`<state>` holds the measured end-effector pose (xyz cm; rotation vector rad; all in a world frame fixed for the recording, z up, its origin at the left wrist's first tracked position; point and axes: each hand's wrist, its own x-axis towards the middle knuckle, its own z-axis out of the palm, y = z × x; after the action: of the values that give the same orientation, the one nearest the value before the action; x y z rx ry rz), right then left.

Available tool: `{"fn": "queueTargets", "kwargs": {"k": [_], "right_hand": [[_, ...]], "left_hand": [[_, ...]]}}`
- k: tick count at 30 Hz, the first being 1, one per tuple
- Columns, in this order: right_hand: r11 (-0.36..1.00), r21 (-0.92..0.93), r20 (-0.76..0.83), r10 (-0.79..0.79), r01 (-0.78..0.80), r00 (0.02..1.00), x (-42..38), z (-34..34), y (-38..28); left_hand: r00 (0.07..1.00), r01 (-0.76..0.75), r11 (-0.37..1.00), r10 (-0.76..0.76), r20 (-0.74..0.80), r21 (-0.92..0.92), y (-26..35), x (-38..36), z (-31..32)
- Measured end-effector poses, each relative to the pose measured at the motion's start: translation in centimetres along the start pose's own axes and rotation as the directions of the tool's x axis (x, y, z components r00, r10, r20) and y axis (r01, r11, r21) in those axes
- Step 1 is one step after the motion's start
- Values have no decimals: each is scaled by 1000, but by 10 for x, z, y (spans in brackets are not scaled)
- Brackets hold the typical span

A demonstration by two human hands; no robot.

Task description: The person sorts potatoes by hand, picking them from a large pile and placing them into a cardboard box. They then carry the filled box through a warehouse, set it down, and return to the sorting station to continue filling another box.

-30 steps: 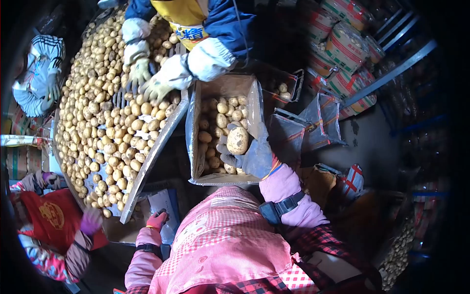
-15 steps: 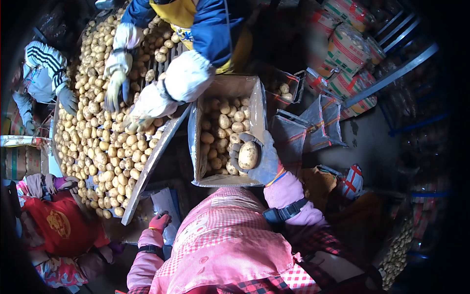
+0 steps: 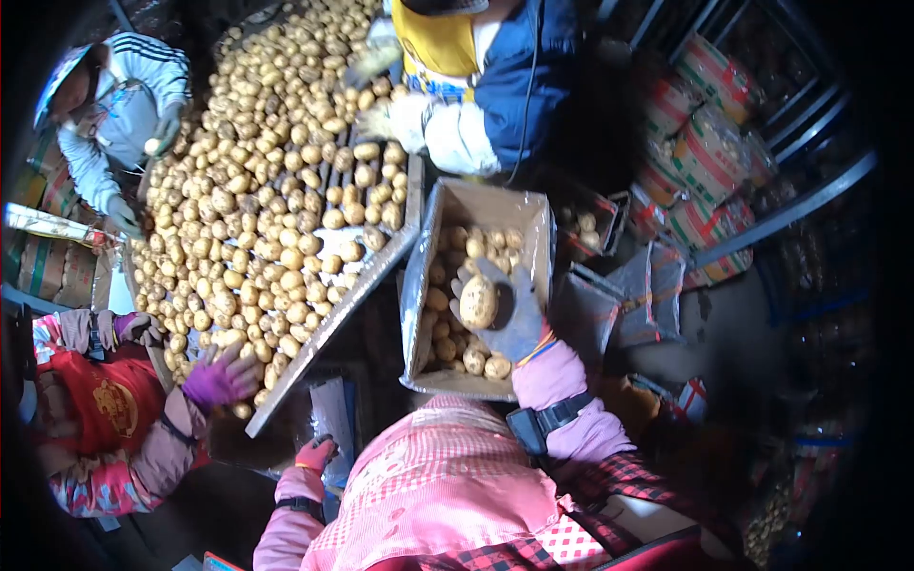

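My right hand (image 3: 522, 322), in a grey glove, grips a large potato (image 3: 478, 303) just above an open cardboard box (image 3: 490, 197). Inside the box lie several more potatoes (image 3: 471, 359), partly covered from sight by the hand. My left hand (image 3: 318, 452), in a red glove with dark fingertips, is low beside my pink apron, next to a pale plastic-like sheet (image 3: 331, 411). Its fingers look curled; whatever they may hold is hidden.
A sorting table heaped with potatoes (image 3: 257, 219) lies left of the box, edged by a wooden board (image 3: 333, 328). Three co-workers stand around it; one purple-gloved hand (image 3: 221, 378) reaches over the potatoes. Printed cartons (image 3: 709, 152), a metal rail (image 3: 790, 211) and grey bags (image 3: 652, 295) are at the right.
The view has shifted, so the box appears lower and further right. My right hand still holds the potato. The blue-sleeved co-worker's arms have drawn back; a purple-gloved hand now reaches onto the table.
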<state>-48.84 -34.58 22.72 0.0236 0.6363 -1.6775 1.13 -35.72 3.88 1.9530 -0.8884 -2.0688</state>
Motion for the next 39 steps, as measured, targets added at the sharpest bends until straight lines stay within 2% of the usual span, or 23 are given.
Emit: {"fn": "queueTargets", "kwargs": {"k": [1,2,3,4,5,6,7,8,10,11,12,14,15,18,22,24,25,27,29,35,37,39], "right_hand": [[1000,-14,30,-1,1,1000,15,-19,9],[991,-131,-15,-28,26,999,29,-40,20],[969,-243,-61,-58,42,996,33,-28,22],[969,-247,-46,-45,32,998,37,-17,21],[997,41,-78,61,-58,995,44,-5,18],[935,325,-78,176,-141,981,51,18,13],[918,348,60,180,-190,982,59,25,9],[940,271,144,173,-207,974,68,25,7],[978,119,47,169,-173,985,93,23,5],[972,127,58,192,-198,980,103,24,8],[981,84,-26,177,-174,984,112,25,4],[967,130,-7,222,-220,975,125,24,3],[986,40,-59,166,-164,984,134,22,5],[986,-45,78,166,-163,983,153,17,2],[977,-1,137,211,-213,968,162,23,8],[934,189,151,277,-302,949,158,30,10],[938,201,238,234,-283,943,154,37,11],[939,259,258,157,-225,953,141,39,11],[931,315,258,105,-186,961,138,29,13],[958,230,166,133,-169,977,125,19,5],[959,231,179,127,-167,976,121,19,0],[966,209,155,122,-153,980,117,15,-4]], "left_hand": [[1000,-22,1000,22,4,9,-2,0,-3],[1000,-18,1000,17,-26,-7,2,-8,2],[999,-43,998,42,-22,-36,0,-9,2],[998,-64,996,62,-23,-63,-6,-14,-1],[997,-75,994,72,-39,-77,-11,-19,-4],[996,-48,997,44,-74,-59,-14,-23,-7],[994,-18,999,13,-108,-40,-21,-27,-12],[992,-32,998,26,-120,-46,-27,-31,-16],[993,-3,988,-16,-121,-155,-43,-37,-24],[991,-10,986,-12,-133,-164,-50,-39,-25],[986,-10,976,-27,-166,-218,-54,-41,-23],[976,1,958,-64,-210,-286,-69,-52,-22],[976,13,949,-80,-200,-315,-74,-52,-22],[977,6,941,-78,-198,-339,-87,-51,-22],[978,-42,942,-30,-207,-334,-96,-58,-19],[977,-31,940,-42,-208,-339,-95,-59,-17],[977,-32,939,-43,-210,-341,-94,-60,-16],[970,-27,876,-94,-226,-481,-98,-61,-14],[972,0,899,-104,-213,-437,-100,-60,-15],[973,9,936,-90,-214,-352,-104,-54,-20],[987,-34,924,-30,-160,-381,-99,-56,-19],[991,-13,944,-32,-133,-329,-98,-50,-24]]}}
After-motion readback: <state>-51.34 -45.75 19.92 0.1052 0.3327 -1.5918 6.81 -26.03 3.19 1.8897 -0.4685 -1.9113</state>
